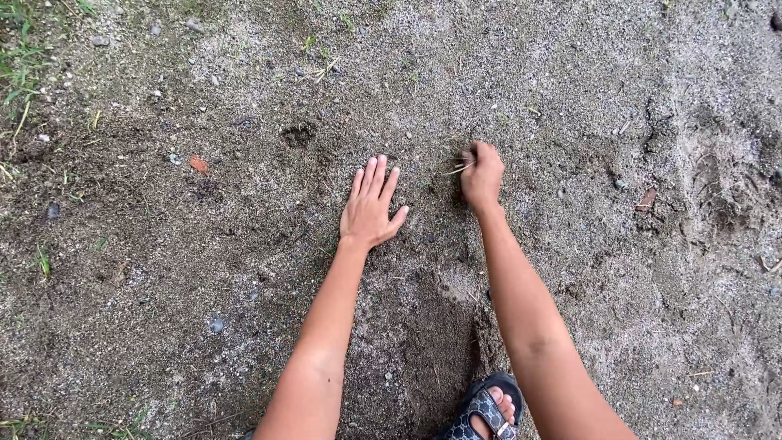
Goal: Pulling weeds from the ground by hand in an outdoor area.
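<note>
My left hand [371, 208] lies flat on the sandy ground [244, 269], palm down, fingers stretched out and close together. My right hand [482, 175] is a little to its right, fingers pinched shut on a thin pale straw or dry grass stem [458, 169] that sticks out to the left just above the soil. Both forearms reach in from the bottom of the view. The soil between the hands is dark and looks loosened.
My foot in a dark patterned sandal [487, 410] shows at the bottom edge. Small pebbles, a reddish shard [199, 165] at left and a brown chip [647, 198] at right lie scattered. Grass [20, 73] grows at the top left corner. A small hole [298, 134] sits above the left hand.
</note>
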